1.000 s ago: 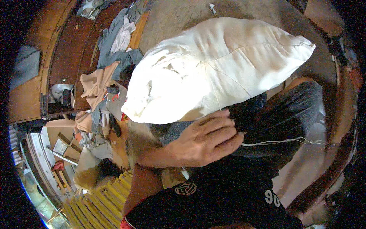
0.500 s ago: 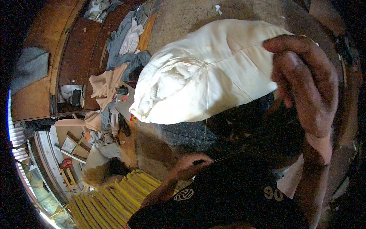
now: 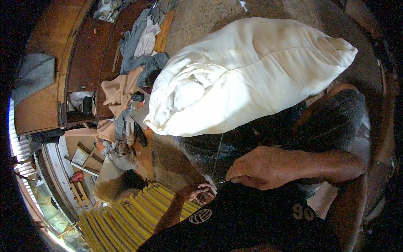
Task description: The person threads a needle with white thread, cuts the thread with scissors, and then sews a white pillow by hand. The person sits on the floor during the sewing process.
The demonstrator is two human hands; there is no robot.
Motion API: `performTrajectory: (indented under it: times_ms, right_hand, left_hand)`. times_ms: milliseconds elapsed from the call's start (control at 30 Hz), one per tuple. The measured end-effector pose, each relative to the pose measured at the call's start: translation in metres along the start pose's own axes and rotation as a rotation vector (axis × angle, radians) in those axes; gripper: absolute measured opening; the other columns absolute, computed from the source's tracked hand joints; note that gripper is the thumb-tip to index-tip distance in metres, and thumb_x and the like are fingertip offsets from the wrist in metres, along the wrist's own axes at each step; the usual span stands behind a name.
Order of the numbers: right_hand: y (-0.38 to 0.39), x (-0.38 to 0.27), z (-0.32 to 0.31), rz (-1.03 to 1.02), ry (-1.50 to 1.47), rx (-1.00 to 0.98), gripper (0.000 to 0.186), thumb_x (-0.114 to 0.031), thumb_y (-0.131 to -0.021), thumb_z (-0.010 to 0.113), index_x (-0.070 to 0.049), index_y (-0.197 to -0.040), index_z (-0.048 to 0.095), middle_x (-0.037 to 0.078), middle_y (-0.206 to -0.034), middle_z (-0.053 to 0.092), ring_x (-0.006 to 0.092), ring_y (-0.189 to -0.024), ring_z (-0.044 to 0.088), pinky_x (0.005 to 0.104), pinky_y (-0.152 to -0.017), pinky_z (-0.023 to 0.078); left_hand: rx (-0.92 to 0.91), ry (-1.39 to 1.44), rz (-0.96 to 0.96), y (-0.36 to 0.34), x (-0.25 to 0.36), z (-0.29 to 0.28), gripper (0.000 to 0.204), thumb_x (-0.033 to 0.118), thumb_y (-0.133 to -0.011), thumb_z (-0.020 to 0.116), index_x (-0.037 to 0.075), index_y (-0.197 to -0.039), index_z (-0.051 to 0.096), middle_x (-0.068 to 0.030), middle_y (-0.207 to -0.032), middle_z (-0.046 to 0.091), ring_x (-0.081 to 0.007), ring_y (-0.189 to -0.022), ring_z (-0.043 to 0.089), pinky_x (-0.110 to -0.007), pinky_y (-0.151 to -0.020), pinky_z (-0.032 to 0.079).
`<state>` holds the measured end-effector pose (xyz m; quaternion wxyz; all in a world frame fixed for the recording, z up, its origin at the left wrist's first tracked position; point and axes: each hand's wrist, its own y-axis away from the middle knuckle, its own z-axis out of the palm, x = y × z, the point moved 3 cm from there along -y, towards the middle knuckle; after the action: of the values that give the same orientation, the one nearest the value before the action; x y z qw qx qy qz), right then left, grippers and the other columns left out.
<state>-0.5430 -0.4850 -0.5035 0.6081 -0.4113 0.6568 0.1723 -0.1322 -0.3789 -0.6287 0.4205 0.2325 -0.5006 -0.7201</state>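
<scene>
A stuffed white cloth cushion point(image 3: 268, 63) lies across my lap, its left end gaping with white fluffy filling point(image 3: 189, 92) showing. From the seam by that gap, a thin thread point(image 3: 221, 145) runs down to my hands. My right hand point(image 3: 256, 168) is closed in a pinch below the cushion, with a thin, shiny needle point(image 3: 224, 181) poking out at its fingertips. Just left of it, my left hand point(image 3: 200, 193) has its fingers curled in, seemingly around fine thread; exactly how they grip it is hard to make out.
Yellow ribbed padding point(image 3: 130, 214) lies at lower left. Grey and pale cloths point(image 3: 145, 38) and a peach cloth point(image 3: 121, 90) are heaped left of the cushion. Behind them stands a brown wooden cabinet point(image 3: 86, 54). A worn board surface point(image 3: 201, 17) spreads beyond the cushion.
My right hand has come down from beside the cushion's right end to near my left hand. My left hand has moved slightly down and left, its fingers turned. The cushion's right end is now uncovered.
</scene>
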Motion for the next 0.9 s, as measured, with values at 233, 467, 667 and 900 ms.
performTrajectory:
  times_ms: [233,467,667,900]
  right_hand:
    - [0.002,0.003,0.004,0.006,-0.049,0.02,0.013,-0.015,-0.089,0.055,-0.005,-0.094,0.061,0.019,-0.087,0.065,0.0411,-0.086,0.064,0.0501,-0.073,0.053]
    - [0.004,0.009,0.002,0.072,0.132,-0.144,0.018,-0.015,-0.093,0.059,-0.004,-0.108,0.063,0.016,-0.099,0.068,0.036,-0.093,0.066,0.0447,-0.08,0.055]
    - [0.009,0.018,0.012,0.027,0.064,-0.021,0.011,-0.014,-0.086,0.055,-0.004,-0.088,0.058,0.021,-0.08,0.061,0.0442,-0.082,0.063,0.0525,-0.07,0.051]
    - [0.007,0.019,0.027,0.012,0.033,-0.192,0.011,-0.012,-0.089,0.056,-0.001,-0.091,0.058,0.022,-0.084,0.062,0.0427,-0.086,0.064,0.0517,-0.073,0.051]
  left_hand:
    - [0.231,0.451,0.023,-0.028,-0.07,-0.043,0.046,0.03,-0.101,0.054,0.008,-0.142,0.048,-0.0157,-0.128,0.062,-0.035,-0.115,0.062,-0.047,-0.091,0.056]
    - [-0.107,1.078,0.455,-0.073,-0.12,-0.063,0.038,0.027,-0.1,0.055,0.004,-0.13,0.055,-0.0179,-0.119,0.065,-0.0381,-0.11,0.064,-0.047,-0.094,0.055]
    - [0.275,0.96,0.428,-0.089,-0.124,-0.06,0.034,0.027,-0.1,0.054,0.003,-0.123,0.058,-0.0168,-0.11,0.065,-0.0355,-0.1,0.064,-0.045,-0.088,0.055]
    - [0.471,0.941,0.451,-0.082,-0.106,-0.034,0.032,0.029,-0.101,0.054,0.002,-0.117,0.061,-0.0134,-0.101,0.064,-0.0317,-0.09,0.062,-0.042,-0.082,0.054]
